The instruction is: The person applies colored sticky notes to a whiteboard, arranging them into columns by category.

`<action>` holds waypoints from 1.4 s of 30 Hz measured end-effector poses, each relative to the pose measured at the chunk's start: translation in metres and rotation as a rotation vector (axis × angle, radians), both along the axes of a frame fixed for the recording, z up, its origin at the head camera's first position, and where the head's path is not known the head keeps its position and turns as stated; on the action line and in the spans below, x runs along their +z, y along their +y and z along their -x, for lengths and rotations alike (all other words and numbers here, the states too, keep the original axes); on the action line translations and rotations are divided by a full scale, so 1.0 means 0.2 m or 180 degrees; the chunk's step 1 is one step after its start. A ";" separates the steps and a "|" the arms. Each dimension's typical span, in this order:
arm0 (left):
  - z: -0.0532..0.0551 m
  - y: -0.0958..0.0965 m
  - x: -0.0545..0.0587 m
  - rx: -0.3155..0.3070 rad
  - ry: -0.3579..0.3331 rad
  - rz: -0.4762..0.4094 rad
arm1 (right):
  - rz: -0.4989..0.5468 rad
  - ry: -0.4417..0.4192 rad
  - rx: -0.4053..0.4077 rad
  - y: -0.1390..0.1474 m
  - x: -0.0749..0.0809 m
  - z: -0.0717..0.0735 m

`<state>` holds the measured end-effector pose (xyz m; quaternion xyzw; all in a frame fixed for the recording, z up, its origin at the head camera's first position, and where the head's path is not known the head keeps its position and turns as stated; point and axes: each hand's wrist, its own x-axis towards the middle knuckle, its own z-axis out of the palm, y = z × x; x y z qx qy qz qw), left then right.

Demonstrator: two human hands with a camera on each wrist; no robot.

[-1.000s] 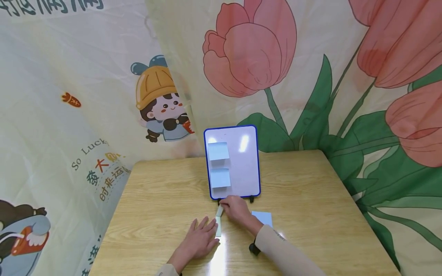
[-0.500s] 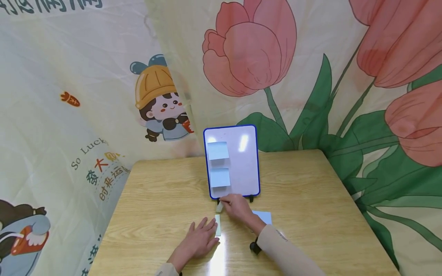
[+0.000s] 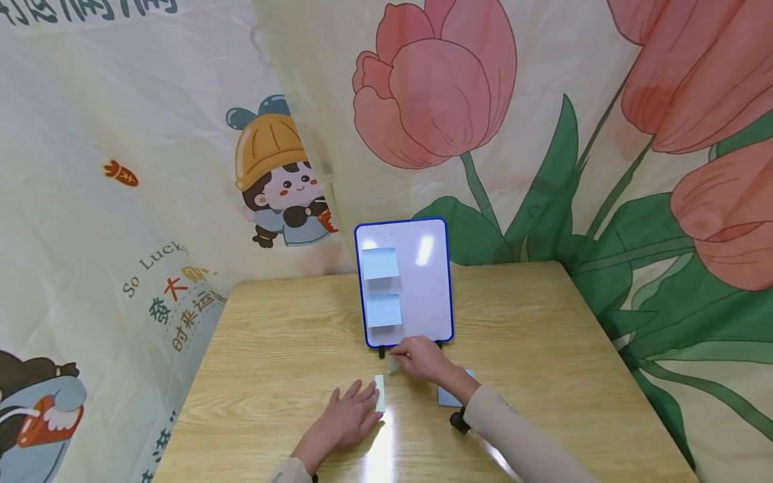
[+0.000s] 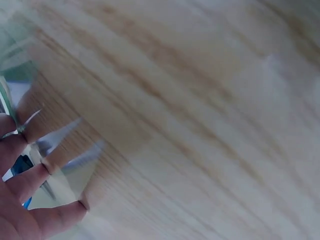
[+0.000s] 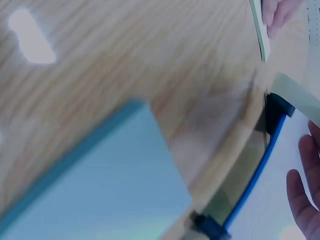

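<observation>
My right hand (image 3: 423, 359) pinches a narrow pale green sticky note (image 3: 394, 366) just in front of the whiteboard's lower edge. In the right wrist view the same note (image 5: 298, 97) curls out beside my fingers. Flat on the table, my left hand (image 3: 347, 416) has its fingers spread, the tips at a narrow pale green sticky note pad (image 3: 380, 394). Behind both hands stands a small blue-framed whiteboard (image 3: 424, 295). On its left half are an upper light blue sticky note (image 3: 380, 263) and a lower one (image 3: 384, 310).
A blue sticky note pad (image 3: 448, 398) lies under my right forearm, partly hidden. The whiteboard rests on black feet (image 3: 382, 352). Beyond the wooden table (image 3: 272, 349) hangs a printed cloth (image 3: 302, 40) with tulips and a cartoon figure.
The pinched green note has come away from the pad. My right hand has shifted slightly right with it, showing more of the blue pad's near part. My left hand stays put.
</observation>
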<state>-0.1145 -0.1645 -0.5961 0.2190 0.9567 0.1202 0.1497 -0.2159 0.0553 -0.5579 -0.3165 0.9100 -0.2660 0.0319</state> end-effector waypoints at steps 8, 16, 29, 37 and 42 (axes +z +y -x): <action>0.01 -0.01 0.02 0.0041 0.0115 0.0010 | -0.0088 0.0057 0.0029 0.11 0.10 0.05; 0.02 -0.01 0.02 0.0118 0.0180 -0.0079 | -0.0110 0.0297 -0.0059 0.22 0.23 0.15; 0.07 0.01 0.05 0.0282 0.1096 -0.0617 | 0.0019 0.0613 -0.0308 0.27 0.43 0.30; 0.04 0.05 0.02 0.0266 0.1190 -0.0707 | 0.0034 0.1043 -0.0401 0.28 0.58 0.39; 0.03 0.11 0.01 0.0223 0.1168 -0.0766 | -0.0066 0.1487 -0.0488 0.27 0.68 0.45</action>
